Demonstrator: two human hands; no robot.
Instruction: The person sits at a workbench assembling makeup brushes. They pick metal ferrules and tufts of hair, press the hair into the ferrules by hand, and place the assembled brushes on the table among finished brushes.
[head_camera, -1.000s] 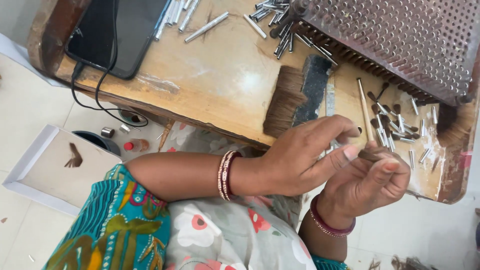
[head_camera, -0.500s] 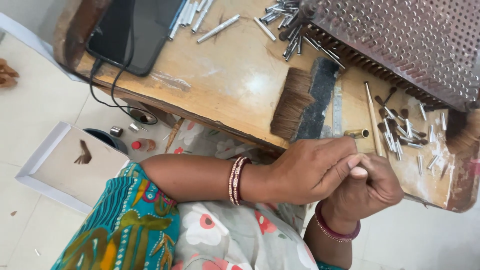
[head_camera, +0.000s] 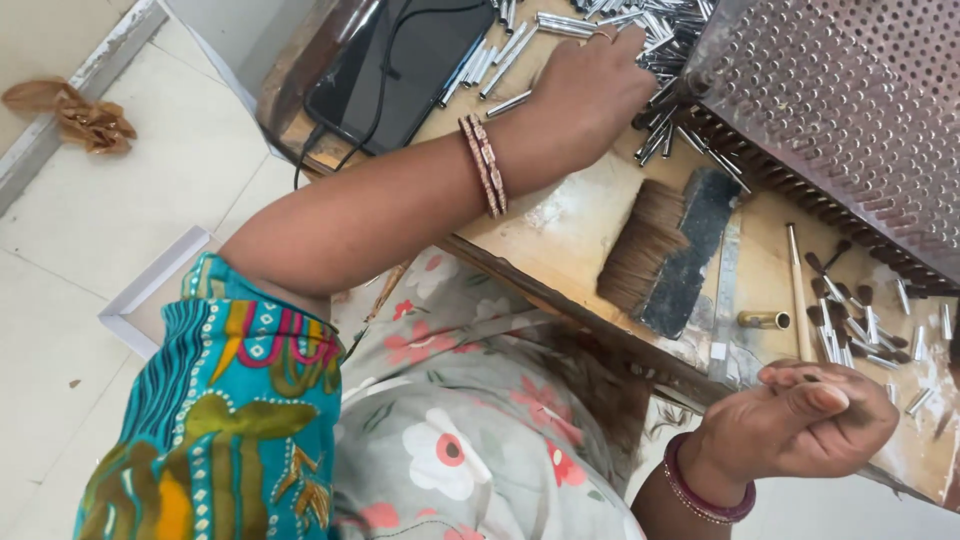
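Metal tubes (head_camera: 600, 25), small and silvery, lie in a loose heap at the far end of the wooden bench (head_camera: 570, 235). Nearest the camera, the right hand (head_camera: 805, 420) hangs just off the bench's front edge, curled into a closed fist with the thumb laid over the fingers (head_camera: 800, 375); what it grips, if anything, I cannot tell. Just beyond it, near the right end of the bench, lies a scatter of short dark-tipped brush heads (head_camera: 850, 310), with a thin wooden stick (head_camera: 797, 290) and a small brass tube (head_camera: 765, 320) beside them. A flat hand brush (head_camera: 665, 250) with brown bristles and a dark back lies further left, mid-bench, between the two hands. Past that, the left arm reaches across the bench (bangles at the wrist) and the left hand (head_camera: 585, 85) rests on the heap of tubes, fingers bent down into them; whether they have closed on one is hidden. A perforated metal tray (head_camera: 850, 100) stands tilted on the far right, right against the heap and crowding that hand. Left of the hand lies a dark phone (head_camera: 400, 55) with a black cable (head_camera: 330, 150) running off the bench edge.
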